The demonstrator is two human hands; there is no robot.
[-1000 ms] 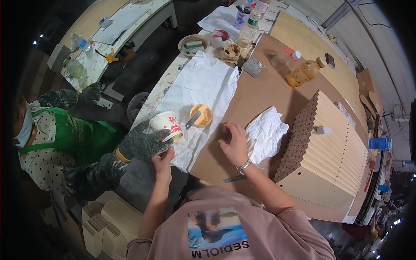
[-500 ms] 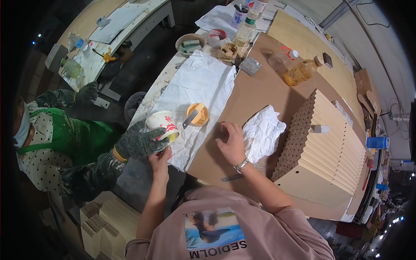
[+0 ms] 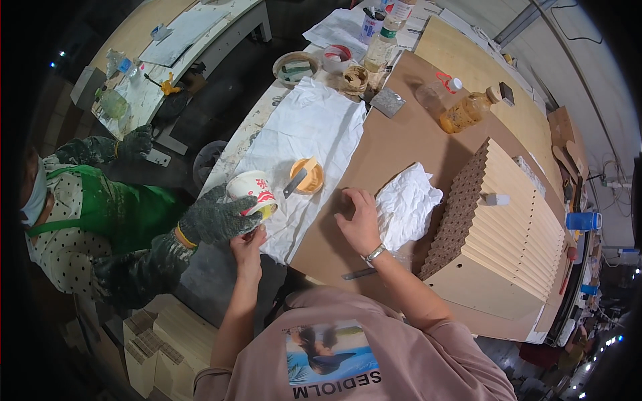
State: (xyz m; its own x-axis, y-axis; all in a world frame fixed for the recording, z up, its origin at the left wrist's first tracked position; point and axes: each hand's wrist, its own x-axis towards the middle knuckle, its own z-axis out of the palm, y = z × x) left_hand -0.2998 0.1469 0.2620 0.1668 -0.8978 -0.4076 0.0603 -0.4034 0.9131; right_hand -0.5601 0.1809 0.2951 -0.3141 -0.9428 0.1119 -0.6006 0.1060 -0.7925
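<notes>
My left hand (image 3: 248,252) is closed at the lower edge of a white paper cup (image 3: 246,184) with red print, its fingers partly hidden. A co-worker's dark gloved hand (image 3: 215,220) grips the same tilted cup from the left. My right hand (image 3: 362,224) rests on the brown board (image 3: 354,160), fingers apart and holding nothing, beside a crumpled white cloth (image 3: 409,204). Between the hands, farther off, an orange-lined tub (image 3: 309,186) with a putty knife (image 3: 295,182) and a wooden stick across it sits on a spread white cloth (image 3: 301,127).
On the right stands a ribbed wooden piece (image 3: 501,234) with a small white block (image 3: 497,199) on top. A metal blade (image 3: 359,274) lies near the board's front edge. Farther back are an amber bottle (image 3: 466,112), a clear bottle (image 3: 381,50), a grey block (image 3: 387,102) and a bowl (image 3: 295,69).
</notes>
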